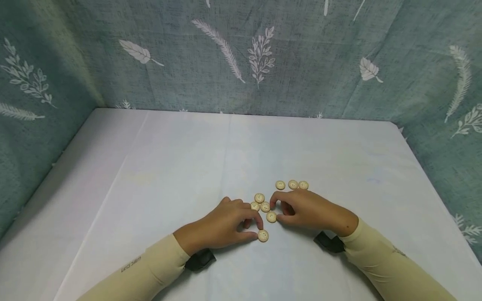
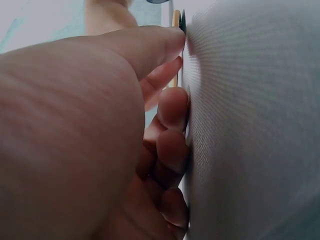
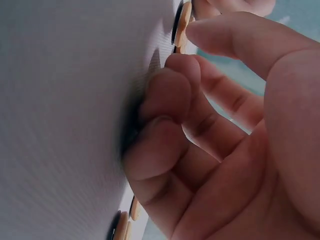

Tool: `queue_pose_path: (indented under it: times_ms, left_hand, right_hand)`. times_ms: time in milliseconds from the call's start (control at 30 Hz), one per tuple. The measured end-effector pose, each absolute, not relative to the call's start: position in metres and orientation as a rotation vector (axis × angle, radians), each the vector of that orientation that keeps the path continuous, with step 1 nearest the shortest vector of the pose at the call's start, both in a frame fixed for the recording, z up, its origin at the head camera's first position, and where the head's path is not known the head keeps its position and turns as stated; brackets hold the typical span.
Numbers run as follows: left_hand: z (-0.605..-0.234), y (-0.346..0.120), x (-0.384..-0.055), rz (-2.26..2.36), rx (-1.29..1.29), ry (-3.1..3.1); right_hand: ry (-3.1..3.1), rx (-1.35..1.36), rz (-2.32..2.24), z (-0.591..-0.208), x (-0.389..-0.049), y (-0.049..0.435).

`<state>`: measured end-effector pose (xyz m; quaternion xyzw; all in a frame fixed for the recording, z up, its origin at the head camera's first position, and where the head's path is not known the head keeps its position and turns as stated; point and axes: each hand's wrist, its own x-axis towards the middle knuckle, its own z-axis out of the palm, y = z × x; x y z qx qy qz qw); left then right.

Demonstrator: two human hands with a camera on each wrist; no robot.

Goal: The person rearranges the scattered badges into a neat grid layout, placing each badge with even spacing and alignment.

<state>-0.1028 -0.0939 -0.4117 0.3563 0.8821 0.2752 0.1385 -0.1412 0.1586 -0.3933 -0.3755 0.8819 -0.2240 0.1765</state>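
Near the front of the group, my left hand (image 1: pixel 235 223) pinches a round wooden button (image 1: pixel 263 235) between thumb and index finger. The left wrist view shows that button edge-on at the thumb tip (image 2: pixel 175 40). My right hand (image 1: pixel 310 211) has its thumb and index fingertip at the edge of another button (image 1: pixel 271 216), a little farther back. In the right wrist view, its thumb (image 3: pixel 205 35) touches this button (image 3: pixel 183 25), while the other fingers curl against the cloth. Between the hands, three more buttons (image 1: pixel 259 198) lie close together, one partly covered by the left hand.
Behind the right hand, three buttons (image 1: pixel 280 184) lie in a loose row. Everything rests on a white cloth-covered table (image 1: pixel 169 167). A green leaf-patterned curtain (image 1: pixel 301 62) hangs along the back and both sides. Dark wrist devices (image 1: pixel 201 260) sit under both sleeves' cuffs.
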Motion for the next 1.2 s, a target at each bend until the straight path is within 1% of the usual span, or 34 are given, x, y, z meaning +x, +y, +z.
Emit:
queue_pose_path:
  times_ms: [1200]
  left_hand:
    - [-0.4132,-0.0951,-0.1027,0.741,1.111,2.582]
  right_hand:
    - [2.470,-1.143,-0.644,-0.3990,-0.1429,0.1584]
